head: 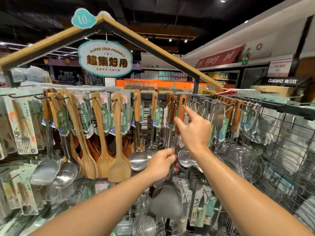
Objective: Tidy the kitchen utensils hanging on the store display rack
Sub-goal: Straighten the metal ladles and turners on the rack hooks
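**Spatula held upright, its hole level with the hook**

Nearest the camera, two bare forearms are raised toward the rack. A steel spatula [167,200] with a wooden handle [181,113] is held near-vertical, blade down and near, handle up and far. Its metal shaft is gripped by the left hand [161,165], fingers curled fully round it, just above the blade. The wooden handle is steadied higher up by the right hand [194,130]: the thumb is pressed to the wood, the index finger is stretched up past it toward the hook [191,100], and the remaining fingers are loosely curled. The handle's hanging slot is seen at hook height, among a row of like handles. The right hand is judged the nearer one for guiding the slot onto the hook.
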